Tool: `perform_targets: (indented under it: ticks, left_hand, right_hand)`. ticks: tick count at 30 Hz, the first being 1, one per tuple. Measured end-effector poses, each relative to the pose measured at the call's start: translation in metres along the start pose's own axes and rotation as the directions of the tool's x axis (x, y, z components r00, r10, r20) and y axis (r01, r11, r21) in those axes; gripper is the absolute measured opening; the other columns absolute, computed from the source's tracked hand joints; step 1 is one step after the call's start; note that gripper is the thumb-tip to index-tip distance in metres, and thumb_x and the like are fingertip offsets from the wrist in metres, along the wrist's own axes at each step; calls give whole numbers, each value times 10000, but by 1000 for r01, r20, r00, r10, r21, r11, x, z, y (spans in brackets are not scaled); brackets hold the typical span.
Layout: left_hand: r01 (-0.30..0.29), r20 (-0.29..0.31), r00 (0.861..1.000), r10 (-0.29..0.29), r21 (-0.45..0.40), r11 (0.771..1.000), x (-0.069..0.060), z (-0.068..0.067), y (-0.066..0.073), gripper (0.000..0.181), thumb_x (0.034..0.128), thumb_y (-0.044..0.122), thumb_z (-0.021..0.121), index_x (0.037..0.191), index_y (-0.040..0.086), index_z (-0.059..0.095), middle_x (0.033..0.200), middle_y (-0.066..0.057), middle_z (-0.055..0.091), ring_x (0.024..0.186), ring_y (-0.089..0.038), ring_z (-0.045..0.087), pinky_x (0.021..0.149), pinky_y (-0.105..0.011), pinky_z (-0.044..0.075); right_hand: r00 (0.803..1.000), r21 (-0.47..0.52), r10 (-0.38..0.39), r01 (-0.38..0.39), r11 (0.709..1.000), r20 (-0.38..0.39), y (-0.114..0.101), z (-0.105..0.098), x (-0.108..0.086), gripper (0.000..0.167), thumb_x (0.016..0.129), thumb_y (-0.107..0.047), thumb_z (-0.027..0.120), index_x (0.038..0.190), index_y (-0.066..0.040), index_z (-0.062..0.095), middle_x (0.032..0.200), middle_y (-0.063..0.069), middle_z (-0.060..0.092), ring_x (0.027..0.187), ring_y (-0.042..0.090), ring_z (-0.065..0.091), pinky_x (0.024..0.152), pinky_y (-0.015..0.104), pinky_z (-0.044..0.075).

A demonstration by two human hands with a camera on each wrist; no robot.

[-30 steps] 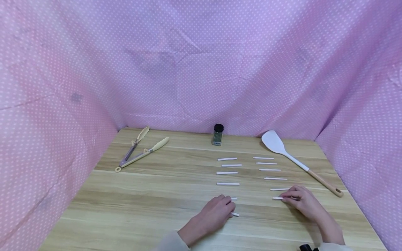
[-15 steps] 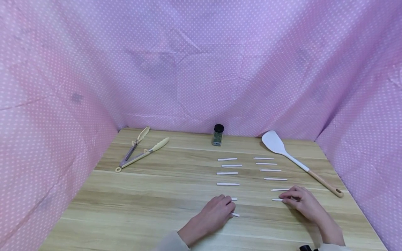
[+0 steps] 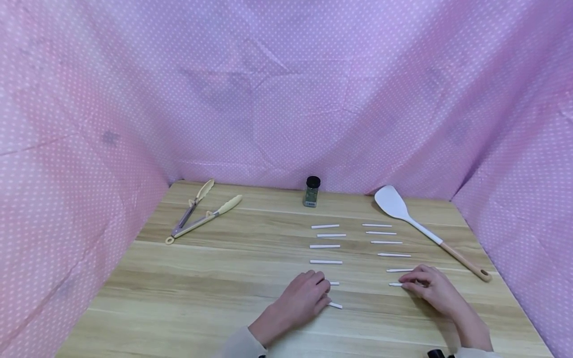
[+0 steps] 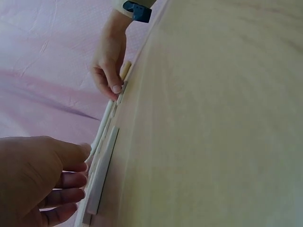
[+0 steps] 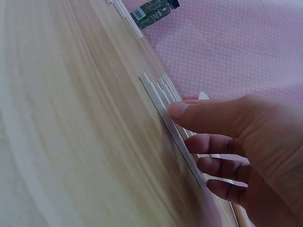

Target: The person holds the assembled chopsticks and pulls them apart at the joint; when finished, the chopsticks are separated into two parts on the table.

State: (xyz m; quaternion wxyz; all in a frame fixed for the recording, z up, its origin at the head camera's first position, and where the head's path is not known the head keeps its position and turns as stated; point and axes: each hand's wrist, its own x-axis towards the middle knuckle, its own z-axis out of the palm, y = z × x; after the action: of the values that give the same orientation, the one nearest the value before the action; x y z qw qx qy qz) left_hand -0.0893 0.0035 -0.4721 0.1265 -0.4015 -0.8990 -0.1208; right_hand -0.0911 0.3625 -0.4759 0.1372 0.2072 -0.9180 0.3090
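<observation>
White sticks lie in two columns on the table. My left hand, fingers loosely bent, is beside the nearest thick white stick of the left column; the left wrist view shows a small gap between fingertips and that stick. Another left-column stick is partly behind the hand. At the near end of the right column, my right hand pinches a white stick with a narrowed tip. The right wrist view shows the thumb against this stick, which lies along the tabletop; the index fingertip is mostly hidden.
Open tongs lie at the back left. A black-capped spice jar stands at the back. A white spatula with a wooden handle lies right of the sticks. Pink dotted cloth surrounds the wooden table.
The right hand's stick has been lowered onto the table. My left hand has shifted slightly left and away, letting go of its nearest stick. The view has moved a little.
</observation>
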Motion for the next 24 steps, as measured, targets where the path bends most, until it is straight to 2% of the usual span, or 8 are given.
perform_targets:
  ticks: [5,16,21,24]
  left_hand:
    - [27,-25,999,-28,-14,1000,-1,-5,-8,140,905,343,625,860,217,582,833,113,507,751,-55,474,670,-192,402]
    - [109,10,994,-108,-39,993,1,-17,-24,140,928,330,593,918,192,615,885,84,552,800,-85,511,718,-233,446]
    - [155,18,988,-154,-59,986,1,-25,-36,158,937,329,587,960,178,629,923,71,572,837,-88,525,754,-247,461]
    - [184,13,983,-184,-78,980,2,-32,-44,174,939,324,589,985,165,643,928,59,583,837,-92,532,753,-254,469]
  right_hand:
    - [1000,-10,6,-6,1000,2,-1,-2,0,209,722,-52,791,858,-204,746,805,-110,629,744,22,520,659,152,348]
    - [999,-50,32,-33,998,-10,-4,-8,0,166,739,-62,786,844,-185,750,797,-116,642,751,-24,532,668,130,375]
    - [998,-90,53,-55,994,-14,-5,-11,6,149,757,-93,781,856,-198,745,830,-107,661,788,-43,553,699,110,401]
    - [999,-112,41,-43,993,-23,-5,-13,12,155,759,-92,778,866,-199,744,848,-91,664,803,-27,559,713,115,415]
